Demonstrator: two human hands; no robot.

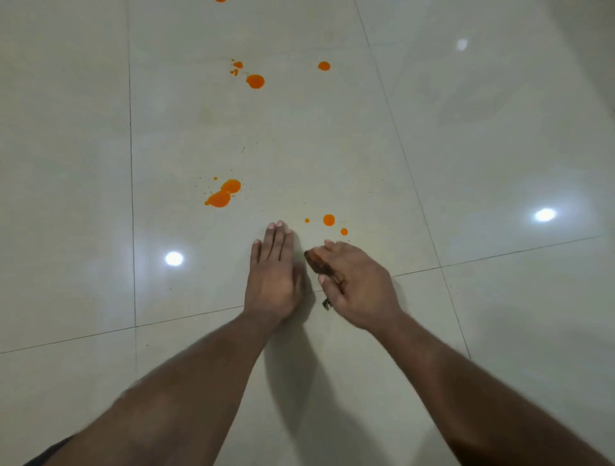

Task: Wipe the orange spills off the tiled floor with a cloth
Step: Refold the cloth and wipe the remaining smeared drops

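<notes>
We press left hand flat on tiled floor for support, fingers straight. Right hand grips dark cloth, just short of nearest orange spills; other spills beyond.

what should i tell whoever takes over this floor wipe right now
Left hand: open, fingers straight, palm down on or just over the tiled floor.
Right hand: fingers curled round a small dark brown cloth, close to the floor.
Spills: a small cluster just ahead of the right hand; a larger double blot ahead and to the left; farther off, a blot with specks and a lone spot; one more at the top edge.
Done: no orange spill looks wiped yet.
Left: all of them; the near cluster by the right hand seems the likely start.
</notes>
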